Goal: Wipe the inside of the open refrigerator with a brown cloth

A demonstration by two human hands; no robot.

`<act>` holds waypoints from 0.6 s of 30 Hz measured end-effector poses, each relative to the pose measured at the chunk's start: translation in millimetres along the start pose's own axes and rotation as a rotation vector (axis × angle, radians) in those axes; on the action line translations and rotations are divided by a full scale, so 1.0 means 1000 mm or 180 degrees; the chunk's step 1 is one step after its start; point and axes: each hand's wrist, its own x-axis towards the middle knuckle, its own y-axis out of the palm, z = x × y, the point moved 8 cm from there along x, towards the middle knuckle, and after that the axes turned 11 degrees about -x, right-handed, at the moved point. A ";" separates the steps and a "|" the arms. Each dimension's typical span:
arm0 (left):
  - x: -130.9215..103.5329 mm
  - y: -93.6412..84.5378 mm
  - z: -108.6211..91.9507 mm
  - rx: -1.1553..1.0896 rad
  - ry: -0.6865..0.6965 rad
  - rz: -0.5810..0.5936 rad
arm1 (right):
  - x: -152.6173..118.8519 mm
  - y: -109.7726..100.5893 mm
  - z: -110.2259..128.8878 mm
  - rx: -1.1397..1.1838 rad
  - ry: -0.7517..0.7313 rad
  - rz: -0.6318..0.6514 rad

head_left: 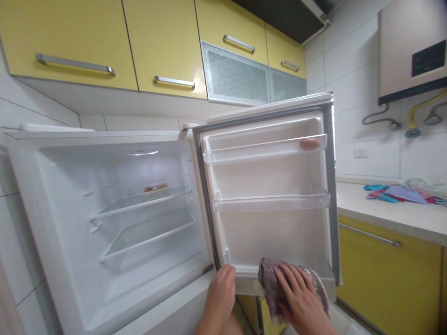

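Here the fridge door (268,186) stands wide open, and both hands are down at its bottom edge. The right hand (300,298) lies flat, fingers spread, pressing a grey cloth (270,284) against the lowest door shelf; it pins the cloth rather than clenching it. The left hand (220,291) grips the door's lower inner corner, fingers curled over the edge, just beside the cloth. Two clear door racks (268,202) sit above, and an egg (310,144) rests in the top one. Inside the fridge (52,195), a small dish (155,188) sits on the upper glass shelf. To the right, a bench (384,211) carries folded coloured cloths (398,193), below a wall heater (412,46). Yellow cupboards (104,42) hang overhead.
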 end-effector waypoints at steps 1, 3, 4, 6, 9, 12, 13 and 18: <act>0.003 -0.006 0.009 -0.0048 -0.0106 0.0236 | 0.004 0.004 0.007 0.0041 0.0136 -0.0028; 0.005 -0.013 0.017 -0.0147 -0.0257 0.0553 | 0.014 0.013 0.027 0.0132 0.0359 -0.0094; 0.006 -0.014 0.018 -0.0210 -0.0319 0.0626 | 0.021 0.017 0.041 0.0165 0.0373 -0.0117; 0.006 -0.014 0.019 -0.0405 -0.0486 0.0640 | 0.037 0.025 0.074 0.0155 0.0277 -0.0134; 0.005 -0.013 0.028 -0.0679 -0.0764 0.0521 | 0.060 0.032 0.110 0.0127 0.0267 -0.0140; 0.002 -0.008 0.042 -0.0635 -0.0815 0.0552 | 0.071 0.036 0.121 0.0296 0.0219 -0.0046; 0.000 -0.006 0.046 -0.0571 -0.0793 0.0596 | 0.070 0.036 0.119 0.0363 0.0178 -0.0026; -0.017 0.001 0.053 -0.0489 -0.0525 0.0859 | 0.041 0.020 0.065 0.0426 0.0247 -0.0216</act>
